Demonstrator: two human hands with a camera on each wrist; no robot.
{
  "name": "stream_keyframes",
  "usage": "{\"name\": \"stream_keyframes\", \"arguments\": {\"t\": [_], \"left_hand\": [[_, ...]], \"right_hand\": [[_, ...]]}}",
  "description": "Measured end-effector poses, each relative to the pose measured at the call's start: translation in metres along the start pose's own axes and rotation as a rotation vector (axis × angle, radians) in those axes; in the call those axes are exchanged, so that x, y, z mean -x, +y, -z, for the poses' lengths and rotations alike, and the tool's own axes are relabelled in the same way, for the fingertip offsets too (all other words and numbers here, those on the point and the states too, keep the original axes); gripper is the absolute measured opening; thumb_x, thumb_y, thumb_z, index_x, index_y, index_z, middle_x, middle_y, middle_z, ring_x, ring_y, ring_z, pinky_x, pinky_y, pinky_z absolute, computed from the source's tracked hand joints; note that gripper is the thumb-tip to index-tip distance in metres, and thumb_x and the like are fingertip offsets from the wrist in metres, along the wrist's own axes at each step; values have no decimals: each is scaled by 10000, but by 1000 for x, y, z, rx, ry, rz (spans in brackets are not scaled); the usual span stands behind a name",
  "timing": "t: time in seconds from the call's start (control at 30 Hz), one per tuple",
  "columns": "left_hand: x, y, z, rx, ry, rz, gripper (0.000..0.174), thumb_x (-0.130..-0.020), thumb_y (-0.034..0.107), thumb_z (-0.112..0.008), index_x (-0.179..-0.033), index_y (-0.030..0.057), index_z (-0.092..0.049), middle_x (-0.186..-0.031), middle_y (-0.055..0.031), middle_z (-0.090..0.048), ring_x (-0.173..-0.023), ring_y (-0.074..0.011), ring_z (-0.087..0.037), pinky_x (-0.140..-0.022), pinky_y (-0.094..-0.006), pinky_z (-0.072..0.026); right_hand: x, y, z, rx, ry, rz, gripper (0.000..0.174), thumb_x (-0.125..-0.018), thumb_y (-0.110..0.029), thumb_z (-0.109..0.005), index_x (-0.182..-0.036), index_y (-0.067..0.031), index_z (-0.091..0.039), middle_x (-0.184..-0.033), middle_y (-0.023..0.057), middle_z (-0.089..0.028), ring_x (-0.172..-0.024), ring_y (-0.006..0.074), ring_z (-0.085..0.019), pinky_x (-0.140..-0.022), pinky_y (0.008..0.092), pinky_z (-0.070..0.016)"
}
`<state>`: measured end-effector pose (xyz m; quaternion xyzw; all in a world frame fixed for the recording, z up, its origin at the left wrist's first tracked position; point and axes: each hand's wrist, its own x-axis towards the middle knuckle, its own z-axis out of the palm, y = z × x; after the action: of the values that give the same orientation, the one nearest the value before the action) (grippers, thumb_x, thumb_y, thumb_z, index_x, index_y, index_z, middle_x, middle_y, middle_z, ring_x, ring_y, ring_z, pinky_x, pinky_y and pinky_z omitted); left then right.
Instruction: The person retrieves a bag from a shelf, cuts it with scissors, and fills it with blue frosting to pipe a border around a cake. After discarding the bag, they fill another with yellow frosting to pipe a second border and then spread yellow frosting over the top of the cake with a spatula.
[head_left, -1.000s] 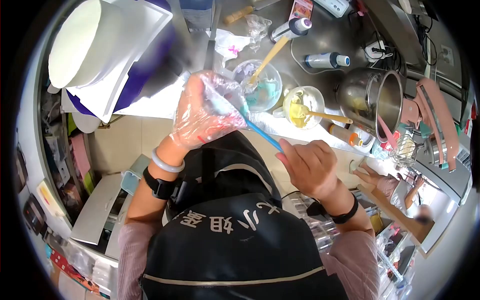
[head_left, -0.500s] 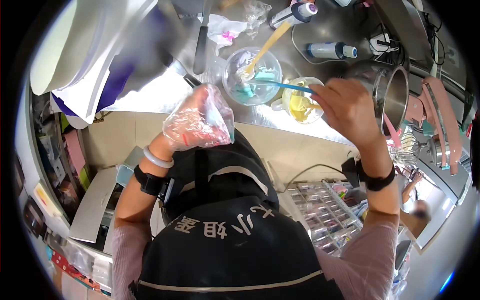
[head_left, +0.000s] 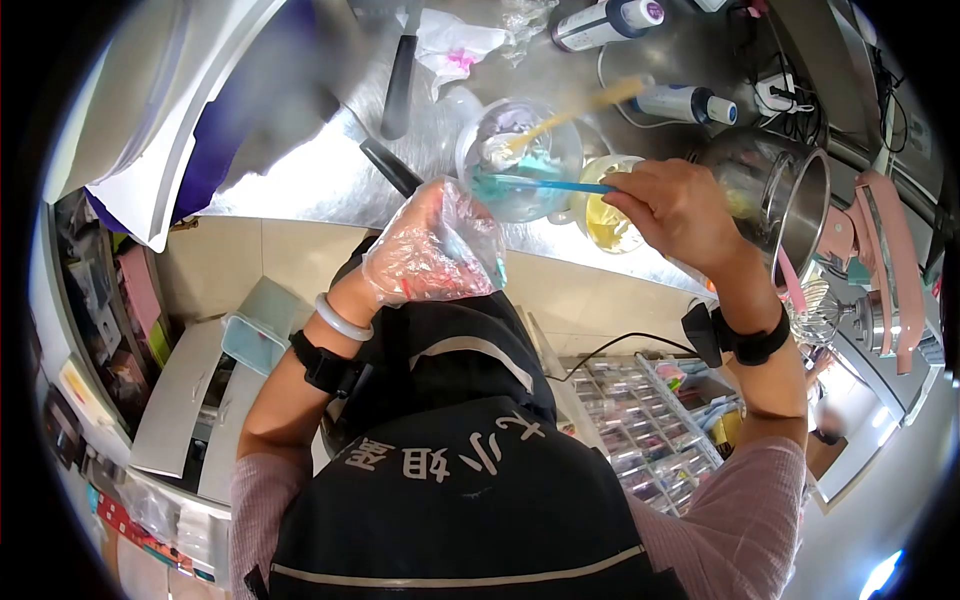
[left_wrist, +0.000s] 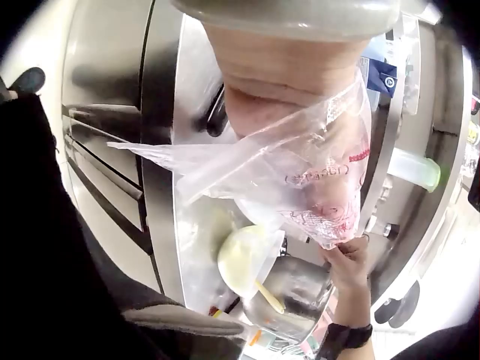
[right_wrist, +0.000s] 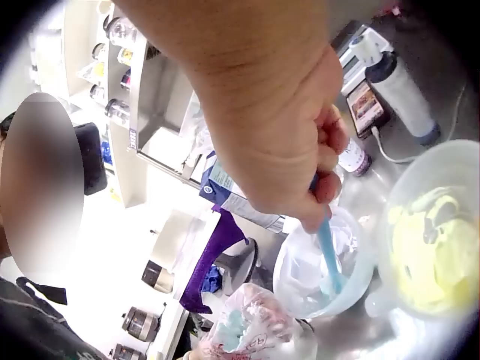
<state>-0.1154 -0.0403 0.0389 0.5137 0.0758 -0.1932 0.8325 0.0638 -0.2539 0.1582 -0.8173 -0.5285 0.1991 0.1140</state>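
Note:
The left hand [head_left: 425, 245] grips a clear plastic piping bag [head_left: 468, 262] that is folded back over its fingers. Teal cream [right_wrist: 234, 324] shows in the bag's mouth in the right wrist view. Beside it, the right hand [head_left: 680, 205] pinches the handle of a blue spatula [head_left: 565, 186]. The spatula's blade dips into a clear plastic bowl [head_left: 552, 208] with lilac and teal cream. A second spatula with a wooden handle [head_left: 590, 102] leans in this bowl. Close below the right fingers stands a cup [right_wrist: 390, 217] of yellow cream [right_wrist: 435, 259].
A steel mixing bowl [head_left: 820, 200] and a pink stand mixer [head_left: 885, 270] are at the right. Two bottles [head_left: 605, 25] lie at the back. Black-handled tools [head_left: 400, 90] lie left of the bowl, near a purple item [head_left: 185, 175] and a large white round object.
The right hand has taken the blue spatula from the piping bag over to the bowl and lowered its blade into the cream. The left hand with the bag dropped away, then moved back toward the bowl.

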Motion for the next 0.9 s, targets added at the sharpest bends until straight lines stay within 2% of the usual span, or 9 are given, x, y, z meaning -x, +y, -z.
{"name": "stream_keyframes", "arguments": {"t": [0.13, 0.2, 0.3, 0.4, 0.57, 0.67, 0.77, 0.83, 0.9], "left_hand": [[-3, 5, -3, 34, 61, -36, 762, -475, 269, -887, -1071, 77, -452, -1035, -66, -563, -969, -179, -554, -875, -326, -445], [-3, 4, -3, 52, 60, -41, 757, -475, 272, -887, -1066, 77, -456, -1032, -67, -565, -964, -178, -556, -869, -324, -447], [-3, 4, -4, 60, 72, -44, 756, -473, 279, -887, -1062, 76, -459, -1026, -72, -568, -953, -179, -560, -859, -321, -452], [-1, 7, -6, 83, 99, -38, 763, -468, 290, -885, -1062, 73, -459, -1015, -77, -570, -942, -180, -563, -850, -319, -456], [10, 10, -4, 159, 107, 3, 765, -457, 280, -885, -1058, 64, -464, -1006, -84, -572, -924, -186, -566, -836, -314, -462], [9, 10, -8, 162, 77, 29, 760, -459, 264, -887, -1058, 65, -463, -1021, -86, -568, -934, -189, -563, -840, -316, -461], [5, 7, -12, 147, 79, 30, 760, -462, 261, -889, -1062, 66, -464, -1032, -84, -567, -952, -191, -560, -854, -319, -457], [4, 7, -13, 111, 85, 7, 763, -462, 262, -891, -1064, 65, -464, -1038, -83, -567, -962, -191, -559, -862, -320, -455], [4, 8, -13, 58, 87, -7, 769, -464, 265, -892, -1071, 65, -465, -1055, -84, -566, -977, -190, -555, -873, -323, -451]], "right_hand": [[14, 12, -14, -274, -2, -202, 135, -778, -180, -654, -797, -48, -673, -607, 80, -581, -537, 229, -544, -495, 319, -415], [20, 16, -15, -658, -158, -616, 174, -808, -191, -648, -858, -30, -690, -585, 44, -571, -511, 124, -495, -475, 269, -382], [34, 22, -30, -1015, -119, -819, 164, -821, -68, -617, -909, 68, -644, -608, -34, -485, -527, 41, -396, -452, 191, -293], [47, 36, -38, -1326, -54, -911, 210, -813, -148, -644, -900, 41, -671, -581, -7, -523, -504, 48, -400, -446, 228, -309], [49, 28, -4, -972, -35, -826, 213, -818, -163, -627, -880, 36, -670, -562, 9, -517, -493, 65, -408, -452, 226, -317], [35, 19, -2, -359, -50, -462, 163, -775, -186, -645, -847, -43, -671, -629, 126, -586, -543, 226, -552, -520, 315, -421], [22, 11, -8, -161, -29, -297, 150, -763, -190, -648, -820, -54, -679, -676, 135, -604, -593, 285, -563, -552, 343, -437], [17, 12, -8, -176, -72, -298, 156, -774, -202, -644, -823, -58, -677, -651, 126, -593, -567, 250, -553, -553, 314, -436], [15, 17, -12, -488, -164, -485, 165, -814, -137, -628, -827, 25, -656, -582, 46, -556, -531, 93, -493, -496, 232, -372]]}}
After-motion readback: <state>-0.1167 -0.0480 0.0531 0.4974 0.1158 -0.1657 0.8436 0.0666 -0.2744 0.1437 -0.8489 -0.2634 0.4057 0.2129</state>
